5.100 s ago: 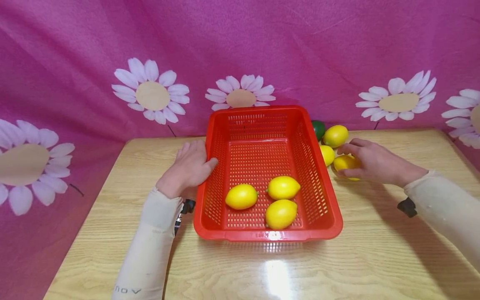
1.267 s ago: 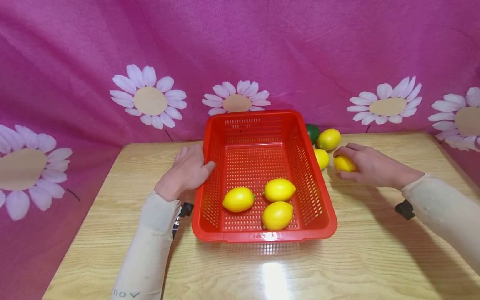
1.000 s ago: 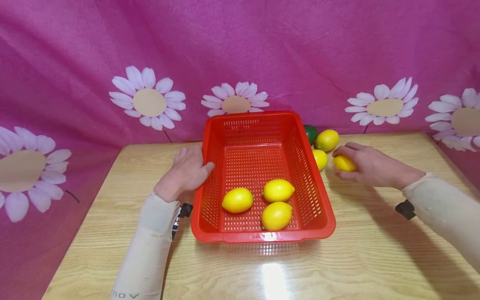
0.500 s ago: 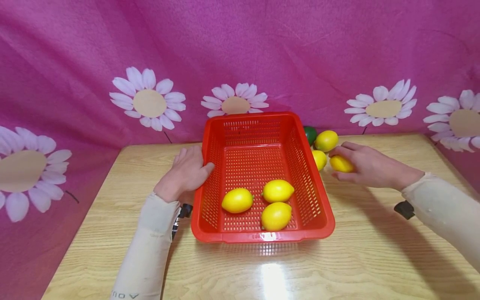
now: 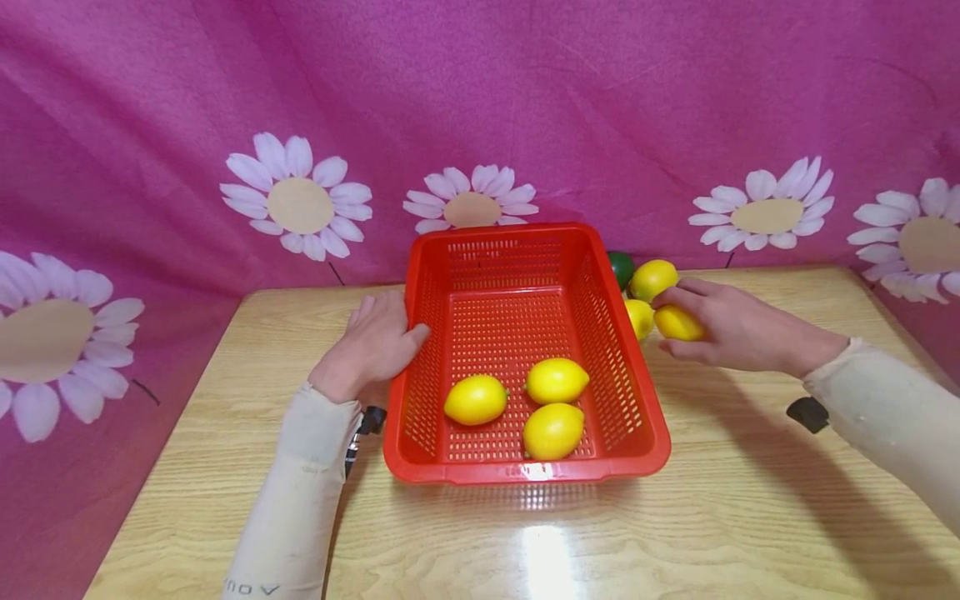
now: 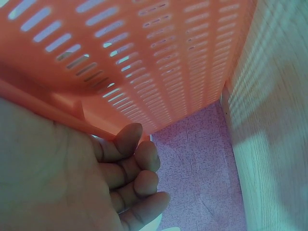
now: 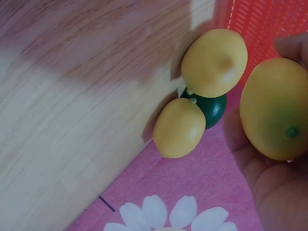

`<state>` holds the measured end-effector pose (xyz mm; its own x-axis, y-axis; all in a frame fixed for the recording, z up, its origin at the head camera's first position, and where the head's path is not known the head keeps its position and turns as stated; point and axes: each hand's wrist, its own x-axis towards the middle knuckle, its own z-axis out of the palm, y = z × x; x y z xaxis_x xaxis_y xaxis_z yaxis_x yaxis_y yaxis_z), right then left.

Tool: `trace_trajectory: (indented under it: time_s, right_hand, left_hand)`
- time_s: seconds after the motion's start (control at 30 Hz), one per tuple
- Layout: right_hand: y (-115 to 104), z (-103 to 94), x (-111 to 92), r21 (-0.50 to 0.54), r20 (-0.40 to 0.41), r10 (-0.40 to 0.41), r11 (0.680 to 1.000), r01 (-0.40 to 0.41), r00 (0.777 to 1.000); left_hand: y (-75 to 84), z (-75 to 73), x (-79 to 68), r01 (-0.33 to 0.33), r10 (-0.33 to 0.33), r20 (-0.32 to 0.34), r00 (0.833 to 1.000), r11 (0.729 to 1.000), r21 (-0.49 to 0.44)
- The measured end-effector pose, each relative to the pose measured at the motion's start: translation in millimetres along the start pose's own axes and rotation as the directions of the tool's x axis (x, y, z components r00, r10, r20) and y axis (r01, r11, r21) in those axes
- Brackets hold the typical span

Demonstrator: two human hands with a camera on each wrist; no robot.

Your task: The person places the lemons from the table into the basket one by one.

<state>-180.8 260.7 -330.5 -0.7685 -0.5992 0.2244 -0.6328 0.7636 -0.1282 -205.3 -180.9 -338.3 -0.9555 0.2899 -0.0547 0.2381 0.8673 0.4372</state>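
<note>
On the table stands a red perforated plastic basket (image 5: 504, 473) with three lemons in its near half, a left lemon (image 5: 476, 400), a right lemon (image 5: 557, 381) and a front lemon (image 5: 553, 431). My left hand (image 5: 372, 342) holds the basket's left rim, thumb over the edge and fingers outside; the left wrist view shows these fingers (image 6: 139, 211) bent. To the basket's right, my right hand (image 5: 738, 325) grips another lemon (image 7: 274, 110) between thumb and fingers, clear of the wood. Beside it lie two more lemons, a far one (image 5: 654, 280) and a near one (image 5: 640, 318).
A dark green round fruit (image 5: 621, 268) sits against the basket's far right side, partly hidden. Behind the wooden table (image 5: 750, 517) hangs a magenta cloth (image 5: 600, 100) printed with white daisies.
My right hand has closed its grip on the lemon and shifted slightly left and up with it. The left hand stays on the basket rim. The head view has shifted a little.
</note>
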Motion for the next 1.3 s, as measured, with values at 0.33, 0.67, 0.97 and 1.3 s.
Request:
trace_trajectory:
  time_s: [0.33,0.67,0.97,1.3]
  right_hand:
    - [-9.6,-2.8,6.5,0.01,-0.003,-0.01,1.0,0.01,1.0]
    - [-22.1,-6.5,15.3,0.011,0.007,-0.031,0.999,0.031,0.999]
    - [-27.5,-18.1,17.1,-0.002,-0.015,-0.043,0.999,0.043,0.999]
    - [-31.5,-25.8,20.8,-0.002,-0.03,-0.073,0.997,0.073,0.997]
  left_hand:
    - [-0.5,0.1,1.8,-0.007,0.007,0.004,1.0,1.0,-0.003]
    - [1.7,0.3,1.5,0.013,-0.013,0.016,1.0,1.0,-0.018]
    - [2.1,0.0,1.6,0.017,-0.017,0.012,1.0,0.999,-0.027]
    - [0.8,0.0,-0.1,0.011,-0.011,0.007,1.0,1.0,-0.024]
